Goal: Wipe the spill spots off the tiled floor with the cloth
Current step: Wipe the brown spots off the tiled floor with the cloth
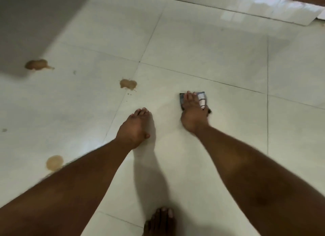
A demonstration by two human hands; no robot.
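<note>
Pressing down on a small folded cloth (202,99), the right hand (192,112) lies flat on it with the fingers stretched out and close together; the cloth is dark grey with pale stripes and sits on the white tiled floor (219,51), just below a dark grout line. The left hand (134,128) rests on the same tile, well to the left of the cloth, with fingers straight and together; it holds nothing and its palm faces the floor. Three brown spill spots are visible. One spot (128,84) is near the tile edge, up and left of the left hand. Another spot (37,64) is farther left, at the border of a grey shadow. The third spot (54,162) is round and paler, touching the edge of the left forearm. A bare foot (161,221) shows at the bottom edge.
</note>
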